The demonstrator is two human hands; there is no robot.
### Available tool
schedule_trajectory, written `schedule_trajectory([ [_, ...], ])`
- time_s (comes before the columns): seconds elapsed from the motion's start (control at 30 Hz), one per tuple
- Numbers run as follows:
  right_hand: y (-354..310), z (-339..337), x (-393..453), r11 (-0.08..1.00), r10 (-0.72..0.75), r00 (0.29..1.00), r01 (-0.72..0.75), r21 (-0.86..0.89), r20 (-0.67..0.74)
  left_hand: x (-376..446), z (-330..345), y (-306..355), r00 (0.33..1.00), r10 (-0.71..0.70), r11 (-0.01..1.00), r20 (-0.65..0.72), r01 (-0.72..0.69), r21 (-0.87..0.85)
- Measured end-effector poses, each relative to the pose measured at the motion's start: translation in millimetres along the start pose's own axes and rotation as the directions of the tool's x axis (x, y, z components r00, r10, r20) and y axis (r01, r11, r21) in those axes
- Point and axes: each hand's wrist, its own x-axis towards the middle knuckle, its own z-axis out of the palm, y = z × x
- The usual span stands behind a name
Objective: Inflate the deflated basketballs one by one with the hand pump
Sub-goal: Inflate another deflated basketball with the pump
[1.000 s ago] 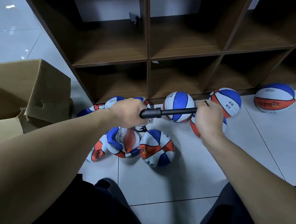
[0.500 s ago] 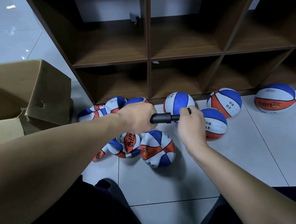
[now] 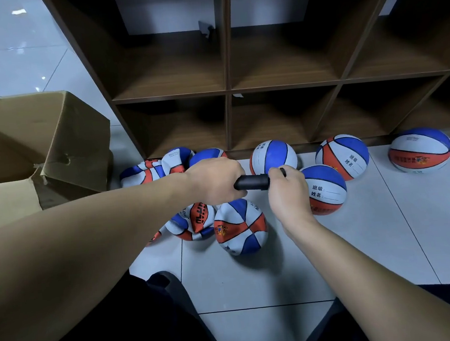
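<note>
right hand (image 3: 286,192) pushed closer, gripping pump (image 3: 252,182) handle, left hand (image 3: 214,182) gripping barrel

4 round basketballs (image 3: 273,156), about 5 limp ones (image 3: 240,226), 1 hand pump (image 3: 252,183), 1 cardboard box (image 3: 36,139), 1 shelf unit (image 3: 227,90).

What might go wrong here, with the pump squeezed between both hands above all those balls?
The left hand and right hand grip the hand pump almost touching, so skin may get pinched. Which ball it feeds is hidden, so the connection may work loose unseen. Round balls like the nearest one lie loose on the floor and may roll if bumped.
</note>
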Motion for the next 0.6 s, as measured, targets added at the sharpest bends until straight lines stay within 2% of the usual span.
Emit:
schedule_trajectory([
  [0.1,3,-9,7,0.999,0.047,0.999,-0.047,0.007,-0.024,1,1,-10,1.0,-0.011,1.0,0.029,0.011,0.004],
  [0.27,9,-36,29,0.991,0.125,0.982,-0.116,0.069,-0.141,-4,-3,-42,0.994,-0.084,0.996,0.075,0.083,0.014],
  [0.47,9,-30,25,0.992,0.084,0.976,-0.063,0.108,-0.2,-3,-1,-36,0.995,-0.096,0.995,0.021,0.095,0.045],
  [0.6,3,-19,15,0.997,0.03,0.98,-0.016,0.07,-0.195,-2,0,-26,0.998,-0.063,0.997,-0.015,0.064,0.047],
])
